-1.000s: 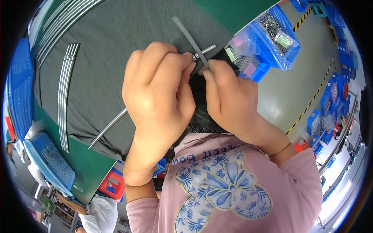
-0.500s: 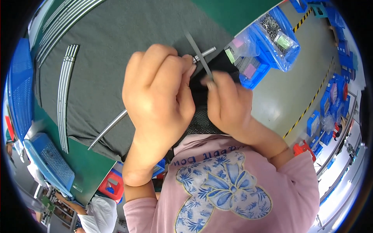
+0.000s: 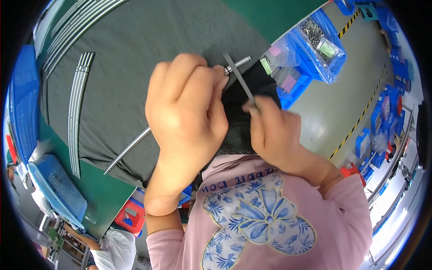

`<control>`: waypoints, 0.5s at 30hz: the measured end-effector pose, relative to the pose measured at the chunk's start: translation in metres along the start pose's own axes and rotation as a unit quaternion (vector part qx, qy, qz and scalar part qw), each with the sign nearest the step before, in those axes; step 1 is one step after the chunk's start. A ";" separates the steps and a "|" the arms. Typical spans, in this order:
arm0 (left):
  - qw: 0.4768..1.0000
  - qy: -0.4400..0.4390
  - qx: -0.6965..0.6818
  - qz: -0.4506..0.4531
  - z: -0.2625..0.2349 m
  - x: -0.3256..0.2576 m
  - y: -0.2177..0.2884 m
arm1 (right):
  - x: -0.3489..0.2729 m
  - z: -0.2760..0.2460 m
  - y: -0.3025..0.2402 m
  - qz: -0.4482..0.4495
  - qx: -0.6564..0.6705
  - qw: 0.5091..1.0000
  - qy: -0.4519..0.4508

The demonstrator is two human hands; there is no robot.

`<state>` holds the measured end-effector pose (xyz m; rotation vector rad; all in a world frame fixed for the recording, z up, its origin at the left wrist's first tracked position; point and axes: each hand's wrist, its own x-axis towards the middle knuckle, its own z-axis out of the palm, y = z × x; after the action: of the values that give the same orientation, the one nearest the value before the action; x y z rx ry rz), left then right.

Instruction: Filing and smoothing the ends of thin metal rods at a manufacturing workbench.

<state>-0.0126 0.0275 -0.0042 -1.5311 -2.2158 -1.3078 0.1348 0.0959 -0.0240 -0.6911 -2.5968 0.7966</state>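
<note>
My left hand (image 3: 186,108) is closed round a slim silver metal rod (image 3: 130,148), which slants from the lower left up to the right and sticks out on both sides of the fist. In my right hand (image 3: 276,132) is a flat grey file (image 3: 242,83), pinched at its near end. The file's blade crosses the rod near a grooved part, just beyond my left fingers. Whether file and rod touch is hard to make out. Below the hands, black mesh cloth (image 3: 236,139) lies against my lap.
Bundled metal rods (image 3: 75,117) lie on the dark grey cloth (image 3: 121,54), with more rods (image 3: 81,27) at the far left. Blue bins (image 3: 297,92) of small metal parts stand to the right. Blue baskets (image 3: 58,189) line the left edge, and a person in white (image 3: 117,247) is lower left.
My right hand has drawn the file back toward me and to the right across the rod. The left hand and rod have shifted only slightly rightward.
</note>
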 end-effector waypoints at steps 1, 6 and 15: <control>1.000 -0.012 0.007 -0.003 -0.001 -0.002 0.002 | 0.001 0.003 -0.002 -0.020 0.027 0.999 0.036; 1.000 -0.017 0.005 0.005 -0.004 -0.003 0.001 | 0.021 0.000 -0.013 0.001 0.000 1.000 -0.007; 1.000 -0.018 0.016 0.001 -0.005 0.000 0.002 | 0.028 0.014 -0.008 -0.044 0.019 0.995 0.088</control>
<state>-0.0126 0.0241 -0.0002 -1.5576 -2.2459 -1.2488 0.1026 0.0993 -0.0249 -0.6028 -2.4294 0.7223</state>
